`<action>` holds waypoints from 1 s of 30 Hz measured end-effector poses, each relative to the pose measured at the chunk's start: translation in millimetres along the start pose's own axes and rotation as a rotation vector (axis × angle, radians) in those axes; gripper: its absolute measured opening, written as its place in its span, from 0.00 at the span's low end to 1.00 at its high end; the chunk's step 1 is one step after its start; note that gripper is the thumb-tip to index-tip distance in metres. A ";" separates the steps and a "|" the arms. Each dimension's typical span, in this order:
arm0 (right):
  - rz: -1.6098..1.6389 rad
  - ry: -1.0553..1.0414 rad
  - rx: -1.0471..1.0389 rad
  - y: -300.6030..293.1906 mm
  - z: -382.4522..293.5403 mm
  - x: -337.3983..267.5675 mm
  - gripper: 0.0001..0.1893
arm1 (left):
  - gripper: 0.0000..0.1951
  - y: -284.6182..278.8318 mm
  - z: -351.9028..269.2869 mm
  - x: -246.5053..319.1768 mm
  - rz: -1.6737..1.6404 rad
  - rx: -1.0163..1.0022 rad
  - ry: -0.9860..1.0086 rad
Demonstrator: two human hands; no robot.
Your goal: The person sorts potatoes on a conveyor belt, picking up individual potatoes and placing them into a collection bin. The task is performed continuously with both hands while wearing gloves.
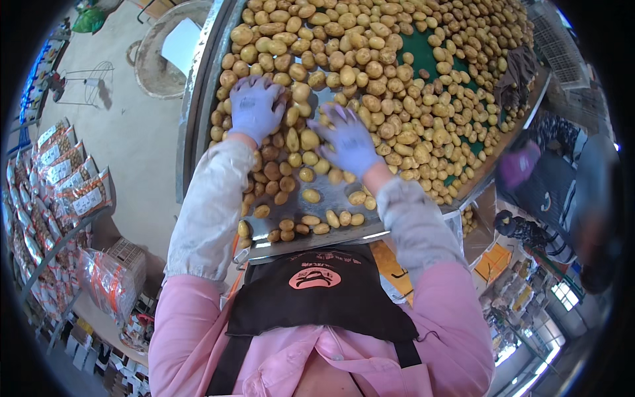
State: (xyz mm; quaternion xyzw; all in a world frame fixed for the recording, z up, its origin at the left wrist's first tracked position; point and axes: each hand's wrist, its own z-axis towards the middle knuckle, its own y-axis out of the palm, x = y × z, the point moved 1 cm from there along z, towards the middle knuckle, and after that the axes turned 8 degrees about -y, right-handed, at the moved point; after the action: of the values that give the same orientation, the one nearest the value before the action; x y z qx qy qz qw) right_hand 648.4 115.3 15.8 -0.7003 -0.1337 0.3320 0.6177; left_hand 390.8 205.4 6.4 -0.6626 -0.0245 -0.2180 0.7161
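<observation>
Small yellow-brown potatoes (pixel 377 69) cover most of a metal sorting table (pixel 330 196) before me. My left hand (pixel 255 106), in a pale purple glove, lies palm down on the potatoes near the table's left side, thumb apart from the fingers. Its palm is hidden. My right hand (pixel 349 141), gloved alike and slightly blurred, is spread over the potatoes around the middle. I see nothing gripped in it. Darker brown potatoes (pixel 272 171) are grouped below my left hand. Along the near metal edge lies a loose row of potatoes (pixel 321 228).
Green surface (pixel 419 52) shows between potatoes at the right. A dark cloth (pixel 516 77) lies on the right edge, where another person's purple-gloved hand (pixel 518 164) is close. A round basin (pixel 161 64) stands left of the table. Filled bags (pixel 79 183) line a rack at the left.
</observation>
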 end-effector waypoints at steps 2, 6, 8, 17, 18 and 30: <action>-0.064 0.155 0.049 3.4 -61.6 -8.5 0.36 | 0.18 -4.6 -23.4 21.7 0.101 -0.059 -0.026; -0.070 0.439 -0.058 37.9 -155.5 -78.6 0.39 | 0.25 8.0 -115.4 28.9 0.010 -0.113 0.144; 0.069 0.415 -0.076 45.0 -188.6 -111.2 0.39 | 0.29 9.4 -153.9 27.5 0.063 -0.104 0.135; 1.609 0.821 0.772 25.0 -201.3 -161.4 0.32 | 0.25 19.1 -187.3 28.9 -1.145 -0.235 -0.540; 1.874 0.794 0.791 17.1 -197.8 -166.1 0.34 | 0.24 -0.3 -190.5 66.4 -1.009 -0.379 -0.520; 2.074 1.122 1.186 34.9 -295.7 -175.5 0.23 | 0.22 29.5 -164.2 116.9 -0.095 -0.342 0.148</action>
State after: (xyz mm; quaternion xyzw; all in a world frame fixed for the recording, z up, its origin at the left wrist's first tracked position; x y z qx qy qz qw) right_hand 696.4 -226.1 40.1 -0.1435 0.8986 0.3226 0.2604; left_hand 464.9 15.9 -3.2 -0.7548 0.0345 -0.3008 0.5819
